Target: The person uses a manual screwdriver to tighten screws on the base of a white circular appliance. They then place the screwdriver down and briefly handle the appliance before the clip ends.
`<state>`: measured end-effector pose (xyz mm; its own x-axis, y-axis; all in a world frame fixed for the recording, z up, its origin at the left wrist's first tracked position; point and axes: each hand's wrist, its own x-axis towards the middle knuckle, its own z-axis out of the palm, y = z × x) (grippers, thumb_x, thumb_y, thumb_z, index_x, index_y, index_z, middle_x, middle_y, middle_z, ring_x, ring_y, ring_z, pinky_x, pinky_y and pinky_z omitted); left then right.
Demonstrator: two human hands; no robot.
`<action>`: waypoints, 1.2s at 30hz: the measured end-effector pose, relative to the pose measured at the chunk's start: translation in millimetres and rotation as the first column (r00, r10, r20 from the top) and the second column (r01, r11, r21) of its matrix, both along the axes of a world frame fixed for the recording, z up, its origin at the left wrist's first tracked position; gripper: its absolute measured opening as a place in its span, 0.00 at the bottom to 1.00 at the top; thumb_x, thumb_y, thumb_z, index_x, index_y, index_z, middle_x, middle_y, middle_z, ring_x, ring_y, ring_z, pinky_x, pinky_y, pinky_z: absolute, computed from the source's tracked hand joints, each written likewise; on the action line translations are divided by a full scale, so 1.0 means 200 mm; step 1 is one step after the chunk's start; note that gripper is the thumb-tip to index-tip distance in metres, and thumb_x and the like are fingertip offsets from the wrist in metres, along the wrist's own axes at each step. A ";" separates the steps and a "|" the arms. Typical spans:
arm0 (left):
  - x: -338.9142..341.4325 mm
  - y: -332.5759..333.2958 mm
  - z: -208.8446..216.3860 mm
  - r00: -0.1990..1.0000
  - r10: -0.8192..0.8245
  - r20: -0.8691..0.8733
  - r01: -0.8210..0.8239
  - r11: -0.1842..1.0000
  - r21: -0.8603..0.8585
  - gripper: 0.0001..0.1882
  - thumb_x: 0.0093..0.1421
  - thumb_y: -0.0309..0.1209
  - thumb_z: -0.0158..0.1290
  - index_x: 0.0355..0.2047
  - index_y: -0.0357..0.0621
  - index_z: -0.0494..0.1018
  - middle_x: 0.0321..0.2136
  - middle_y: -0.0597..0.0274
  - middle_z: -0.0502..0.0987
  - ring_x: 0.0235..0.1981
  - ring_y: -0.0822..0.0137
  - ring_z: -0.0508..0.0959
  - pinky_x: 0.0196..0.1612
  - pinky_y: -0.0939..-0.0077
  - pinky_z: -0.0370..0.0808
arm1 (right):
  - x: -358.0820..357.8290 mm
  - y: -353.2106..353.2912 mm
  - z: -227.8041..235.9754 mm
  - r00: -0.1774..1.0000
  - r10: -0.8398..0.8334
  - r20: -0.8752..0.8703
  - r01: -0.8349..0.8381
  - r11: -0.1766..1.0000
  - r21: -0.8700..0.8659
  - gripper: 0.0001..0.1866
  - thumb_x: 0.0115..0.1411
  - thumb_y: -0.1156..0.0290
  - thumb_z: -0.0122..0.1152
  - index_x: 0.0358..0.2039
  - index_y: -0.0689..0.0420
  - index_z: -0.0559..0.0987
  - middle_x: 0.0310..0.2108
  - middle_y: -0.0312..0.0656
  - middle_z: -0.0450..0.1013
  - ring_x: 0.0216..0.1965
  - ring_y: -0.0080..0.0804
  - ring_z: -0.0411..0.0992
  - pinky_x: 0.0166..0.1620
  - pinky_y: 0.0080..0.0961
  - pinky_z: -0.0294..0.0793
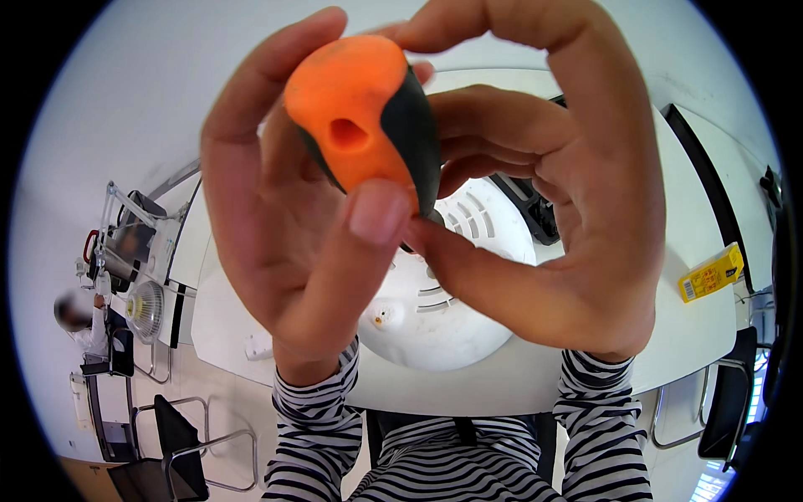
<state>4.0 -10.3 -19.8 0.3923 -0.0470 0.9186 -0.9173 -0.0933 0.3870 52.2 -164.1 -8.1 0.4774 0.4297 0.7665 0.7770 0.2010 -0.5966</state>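
Observation:
Close in front of me, an orange and black screwdriver handle [335,88] is raised, its rounded end with a small hole facing me. My left hand [276,201] grips it from the left, thumb against its lower part and fingers curled round its far side. My right hand [594,176] closes on it from the right, with the index fingertip at the top and the thumb at the bottom edge. The handle and fingers hide whatever lies behind it. Below them, a round white slotted housing [452,335] rests on the white table [535,368].
A black tray or case [539,213] lies partly behind my right hand. On the table's right side is a yellow carton [711,274]. Chairs [180,443] stand at the lower left and right. A person [92,335] sits far left beside a round fan-like object [145,311].

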 end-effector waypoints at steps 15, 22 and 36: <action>-0.05 -0.08 0.05 0.942 0.309 -0.133 -0.294 0.948 0.119 0.32 0.57 0.27 0.55 0.59 0.35 0.53 0.46 0.47 0.71 0.46 0.63 0.72 0.54 0.72 0.66 | 0.00 0.01 -0.01 0.931 -0.224 0.287 0.230 0.973 0.013 0.36 0.37 0.82 0.67 0.51 0.59 0.68 0.34 0.39 0.74 0.32 0.23 0.73 0.32 0.15 0.69; -0.02 -0.01 0.01 0.999 0.039 -0.038 -0.039 0.999 -0.022 0.31 0.61 0.33 0.42 0.61 0.31 0.48 0.52 0.42 0.66 0.54 0.55 0.69 0.57 0.60 0.62 | -0.04 -0.01 0.01 0.999 -0.049 0.010 0.049 0.999 0.009 0.36 0.39 0.82 0.66 0.53 0.58 0.66 0.35 0.40 0.74 0.33 0.23 0.73 0.33 0.16 0.70; -0.04 -0.05 0.01 0.962 0.246 -0.122 -0.228 0.962 0.149 0.31 0.60 0.36 0.47 0.57 0.27 0.54 0.52 0.43 0.66 0.54 0.54 0.68 0.58 0.59 0.62 | -0.02 -0.04 -0.02 0.995 -0.090 0.047 0.088 0.995 0.039 0.36 0.40 0.82 0.65 0.53 0.58 0.65 0.36 0.41 0.73 0.34 0.25 0.73 0.35 0.17 0.71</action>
